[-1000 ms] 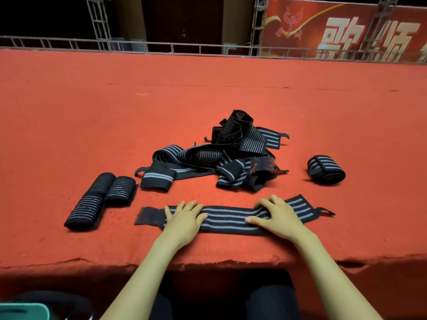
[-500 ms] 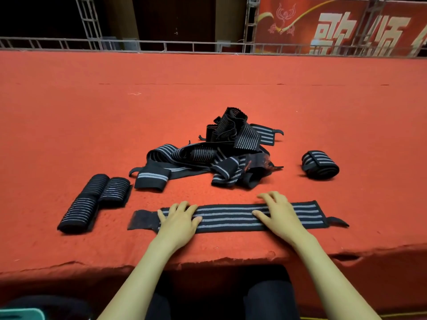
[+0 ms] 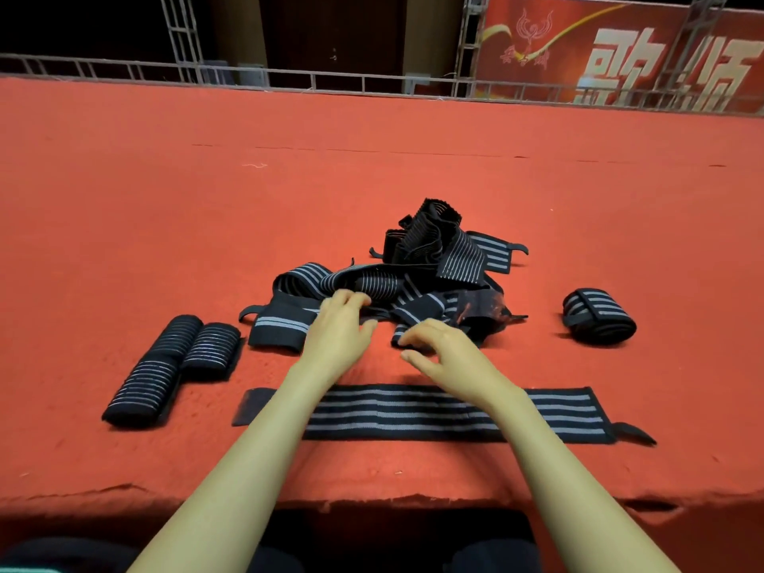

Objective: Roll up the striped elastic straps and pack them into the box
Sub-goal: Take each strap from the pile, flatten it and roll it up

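The left hand lays straight fingers on the tangled pile of straps. The right hand hovers beside it, loosely curled, at the pile's near edge. A flat strap lies under both wrists. Three rolled straps lie left of the left hand, and one roll lies right of the right hand.

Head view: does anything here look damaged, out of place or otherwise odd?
Yes. One strap end in the tangled pile carries a reddish, scuffed-looking patch on its black fabric. The red covering is ragged and torn along its near edge.
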Demonstrator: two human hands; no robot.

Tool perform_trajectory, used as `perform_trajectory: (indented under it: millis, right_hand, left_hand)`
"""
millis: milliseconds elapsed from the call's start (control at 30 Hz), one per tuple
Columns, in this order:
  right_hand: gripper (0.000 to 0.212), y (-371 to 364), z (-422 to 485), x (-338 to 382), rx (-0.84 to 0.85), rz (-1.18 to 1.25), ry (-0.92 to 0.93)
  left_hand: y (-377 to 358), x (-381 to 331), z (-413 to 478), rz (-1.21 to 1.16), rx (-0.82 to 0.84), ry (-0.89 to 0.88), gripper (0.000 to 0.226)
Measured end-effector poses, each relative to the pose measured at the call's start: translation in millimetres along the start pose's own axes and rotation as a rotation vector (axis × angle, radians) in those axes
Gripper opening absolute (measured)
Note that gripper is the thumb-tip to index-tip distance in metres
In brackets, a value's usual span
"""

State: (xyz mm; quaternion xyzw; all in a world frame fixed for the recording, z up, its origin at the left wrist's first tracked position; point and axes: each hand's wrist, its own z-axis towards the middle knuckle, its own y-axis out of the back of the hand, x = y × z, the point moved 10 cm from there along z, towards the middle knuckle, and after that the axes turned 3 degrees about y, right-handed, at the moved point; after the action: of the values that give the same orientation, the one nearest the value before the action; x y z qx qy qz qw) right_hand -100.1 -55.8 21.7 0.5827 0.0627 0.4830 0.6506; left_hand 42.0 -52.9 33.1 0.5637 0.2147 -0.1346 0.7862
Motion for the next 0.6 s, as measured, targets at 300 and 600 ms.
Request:
perform_trajectory:
  millis: [300,600]
  right_hand:
    - [0.034,40,102,-29,-0.236,-0.201,-0.046]
    - [0.057,20,123,-90,-0.042,-0.268,-0.240]
  left_hand:
    - [-4,-17,94,0.000,-0.064,-0.084,0.039]
    - [-49,-2,123,-0.082,-0.016,0.043,0.021]
